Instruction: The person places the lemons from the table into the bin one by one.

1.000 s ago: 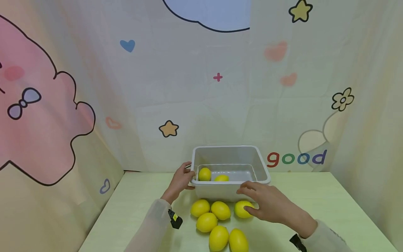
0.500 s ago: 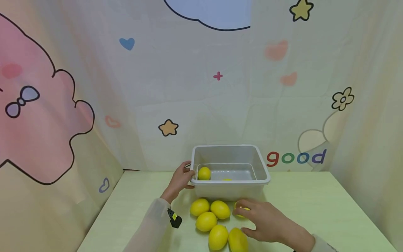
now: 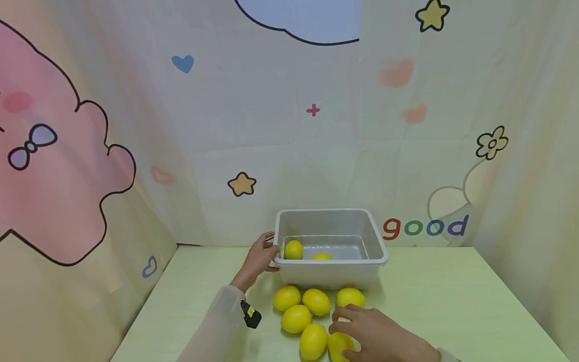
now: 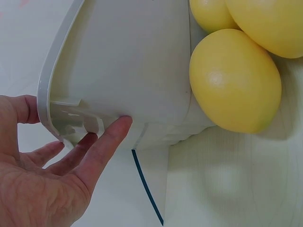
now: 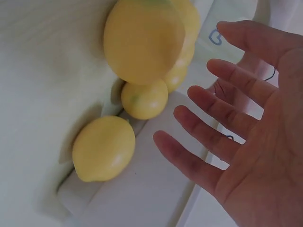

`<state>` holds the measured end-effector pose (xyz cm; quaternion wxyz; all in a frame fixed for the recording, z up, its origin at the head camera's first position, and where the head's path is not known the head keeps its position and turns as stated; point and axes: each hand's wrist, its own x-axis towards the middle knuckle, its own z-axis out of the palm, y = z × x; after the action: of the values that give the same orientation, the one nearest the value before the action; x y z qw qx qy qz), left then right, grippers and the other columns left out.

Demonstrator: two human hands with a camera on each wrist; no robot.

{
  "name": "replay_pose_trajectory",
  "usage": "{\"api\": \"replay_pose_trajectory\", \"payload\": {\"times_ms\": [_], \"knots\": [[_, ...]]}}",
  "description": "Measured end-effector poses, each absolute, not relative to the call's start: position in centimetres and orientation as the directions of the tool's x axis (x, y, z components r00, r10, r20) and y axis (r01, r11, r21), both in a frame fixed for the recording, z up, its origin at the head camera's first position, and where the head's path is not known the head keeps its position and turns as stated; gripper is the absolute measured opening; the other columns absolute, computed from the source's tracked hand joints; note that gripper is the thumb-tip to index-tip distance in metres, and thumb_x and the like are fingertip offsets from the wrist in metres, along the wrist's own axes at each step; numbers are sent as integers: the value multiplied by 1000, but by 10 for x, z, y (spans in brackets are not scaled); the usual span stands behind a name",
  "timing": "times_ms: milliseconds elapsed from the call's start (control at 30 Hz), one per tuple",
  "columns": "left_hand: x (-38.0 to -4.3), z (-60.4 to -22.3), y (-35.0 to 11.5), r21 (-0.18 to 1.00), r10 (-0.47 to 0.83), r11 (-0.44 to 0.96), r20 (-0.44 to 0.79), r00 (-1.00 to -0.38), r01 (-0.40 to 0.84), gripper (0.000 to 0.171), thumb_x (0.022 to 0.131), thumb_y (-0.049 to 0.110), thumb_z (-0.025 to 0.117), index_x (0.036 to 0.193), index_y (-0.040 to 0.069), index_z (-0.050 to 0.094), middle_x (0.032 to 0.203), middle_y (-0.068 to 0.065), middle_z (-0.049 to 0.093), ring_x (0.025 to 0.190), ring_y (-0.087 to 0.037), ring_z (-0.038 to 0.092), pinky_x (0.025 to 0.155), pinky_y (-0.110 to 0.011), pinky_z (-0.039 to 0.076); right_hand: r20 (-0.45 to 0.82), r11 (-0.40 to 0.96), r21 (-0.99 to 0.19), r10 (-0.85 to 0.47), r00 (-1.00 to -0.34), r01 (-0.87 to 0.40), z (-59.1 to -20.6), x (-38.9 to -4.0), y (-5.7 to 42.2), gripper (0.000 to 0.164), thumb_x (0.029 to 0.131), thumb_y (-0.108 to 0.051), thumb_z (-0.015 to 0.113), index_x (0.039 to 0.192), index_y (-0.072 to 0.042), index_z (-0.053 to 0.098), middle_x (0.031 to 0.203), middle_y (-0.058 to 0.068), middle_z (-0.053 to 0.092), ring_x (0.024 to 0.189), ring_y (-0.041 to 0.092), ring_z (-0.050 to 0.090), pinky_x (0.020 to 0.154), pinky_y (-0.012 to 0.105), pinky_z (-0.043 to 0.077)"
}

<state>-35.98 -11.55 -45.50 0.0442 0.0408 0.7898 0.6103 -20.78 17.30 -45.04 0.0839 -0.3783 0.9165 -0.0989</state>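
Observation:
A light grey plastic bin [image 3: 329,275] stands at the back of the table, with one lemon [image 3: 293,250] and part of another lemon [image 3: 321,256] showing inside. My left hand [image 3: 258,261] holds the bin's left end; in the left wrist view the thumb is over the rim [image 4: 43,90] and fingers reach beneath. Low over the front right lemon [image 3: 340,345] hovers my right hand [image 3: 382,334], fingers spread and partly covering it. In the right wrist view the palm [image 5: 265,156] faces the lemons, with nothing in it. Another lemon [image 3: 350,297] lies just beyond its fingertips.
Several more lemons lie grouped before the bin, among them a left one [image 3: 287,298] and a front one [image 3: 314,342]. A printed curtain [image 3: 312,151] hangs right behind the pale table [image 3: 452,301]. A black wrist device [image 3: 251,314] sits on the left sleeve.
My right hand has moved back toward me, from the lemon beside the bin to the front right lemon. My left hand stays on the bin.

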Motion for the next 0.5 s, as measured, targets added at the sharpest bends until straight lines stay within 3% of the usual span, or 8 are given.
{"api": "replay_pose_trajectory", "payload": {"times_ms": [133, 367, 500], "knots": [[-358, -455, -116, 970, 120, 244, -27, -992, 3, 58, 94, 22, 55, 149, 14, 38, 145, -24, 47, 119, -42, 60, 69, -43, 62, -129, 704, -284, -700, -702, -650, -458, -208, 170, 33, 86, -48, 70, 117, -43, 64, 123, -16, 60, 100, 7, 56, 87, 37, 55], [-358, -455, -115, 970, 118, 242, -17, -993, 12, 58, 94, 21, 56, 148, 14, 38, 144, -23, 49, 119, -43, 59, 69, -43, 62, -131, 675, -330, -725, -676, -660, -471, -210, 166, 48, 80, -72, 59, 117, -43, 64, 129, -14, 58, 105, 10, 55, 89, 39, 55], [-358, -454, -115, 970, 116, 241, -18, -993, 10, 58, 94, 20, 56, 148, 14, 38, 144, -24, 49, 117, -42, 60, 69, -43, 62, -89, 638, -307, -758, -646, -706, -479, -212, 165, 49, 83, -71, 57, 118, -38, 66, 130, -10, 59, 112, 15, 55, 92, 36, 55]]}}
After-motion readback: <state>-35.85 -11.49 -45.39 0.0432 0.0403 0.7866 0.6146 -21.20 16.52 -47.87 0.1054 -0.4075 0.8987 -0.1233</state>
